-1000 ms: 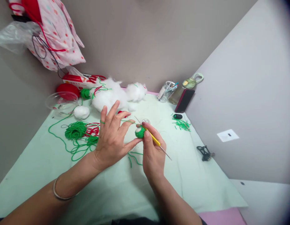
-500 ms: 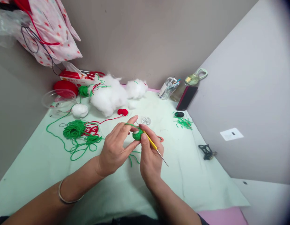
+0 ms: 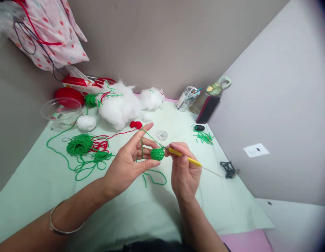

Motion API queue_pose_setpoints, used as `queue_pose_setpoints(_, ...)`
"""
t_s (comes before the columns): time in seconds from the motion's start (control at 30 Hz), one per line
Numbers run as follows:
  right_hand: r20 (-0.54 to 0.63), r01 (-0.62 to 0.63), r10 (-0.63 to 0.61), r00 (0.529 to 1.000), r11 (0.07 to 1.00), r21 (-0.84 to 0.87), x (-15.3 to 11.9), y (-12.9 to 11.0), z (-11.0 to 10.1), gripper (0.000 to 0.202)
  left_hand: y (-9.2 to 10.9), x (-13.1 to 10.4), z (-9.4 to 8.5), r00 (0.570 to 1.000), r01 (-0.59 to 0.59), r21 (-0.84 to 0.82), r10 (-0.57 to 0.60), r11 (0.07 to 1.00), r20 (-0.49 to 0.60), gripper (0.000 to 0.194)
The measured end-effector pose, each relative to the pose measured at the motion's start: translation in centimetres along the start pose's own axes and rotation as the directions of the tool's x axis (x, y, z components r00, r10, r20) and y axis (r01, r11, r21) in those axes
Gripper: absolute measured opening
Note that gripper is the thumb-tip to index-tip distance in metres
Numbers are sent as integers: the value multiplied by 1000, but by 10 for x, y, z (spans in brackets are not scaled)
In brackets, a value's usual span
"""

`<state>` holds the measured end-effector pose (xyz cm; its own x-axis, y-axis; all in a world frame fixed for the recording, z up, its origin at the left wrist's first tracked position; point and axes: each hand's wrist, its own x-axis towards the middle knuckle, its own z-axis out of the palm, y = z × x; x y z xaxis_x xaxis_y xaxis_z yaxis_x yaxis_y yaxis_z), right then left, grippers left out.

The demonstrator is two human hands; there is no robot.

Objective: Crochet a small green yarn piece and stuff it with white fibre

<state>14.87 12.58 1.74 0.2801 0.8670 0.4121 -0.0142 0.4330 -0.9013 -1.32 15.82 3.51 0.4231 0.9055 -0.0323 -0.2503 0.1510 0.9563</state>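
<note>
My left hand (image 3: 128, 159) pinches a small green crochet piece (image 3: 157, 154) between thumb and fingers. Green yarn runs over its raised index finger and down across the other fingers. In my right hand (image 3: 185, 171) is a crochet hook (image 3: 185, 157) with a yellow grip, its thin metal rear end pointing down to the right. The hook's tip is at the upper right edge of the green piece, where the yarn from the index finger meets it. A loop of green yarn (image 3: 164, 178) lies on the cloth below the hands.
Green yarn (image 3: 79, 144), red yarn (image 3: 99, 144) and a small red crocheted piece (image 3: 136, 125) lie left and behind. White stuffing (image 3: 120, 108) stands at the back. On the right are a phone (image 3: 208, 109), a bottle (image 3: 213, 89), green yarn snippets (image 3: 204, 137) and a black clip (image 3: 229, 169).
My right hand has moved right and turned, bringing the hook flatter and away from the left hand. The yarn between index finger and hook is now stretched, and the green piece shows more fully.
</note>
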Motion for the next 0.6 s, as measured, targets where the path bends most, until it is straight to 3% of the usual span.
queue_pose_setpoints(0.17, 102, -77, 62, 993, 986, 148, 8, -2, -6, 19, 3, 1, -7, 996, 6, -27, -4, 1000, 92, 100)
queue_pose_setpoints(0.3, 156, -104, 92, 984, 992, 68, 9, -1, -11, 14, 4, 2, -9, 991, 11, -35, -7, 999, 134, 102)
queue_pose_setpoints(0.47, 140, 53, -39, 989, 994, -93, 7, -3, -8, 20, 0, 5, -10, 993, -24, -4, 24, 1000, 119, 94)
queue_pose_setpoints(0.6, 113, 71, -69, 991, 997, -11, 6, -2, -7, 20, -4, 5, -11, 992, -42, -3, 42, 999, 121, 90)
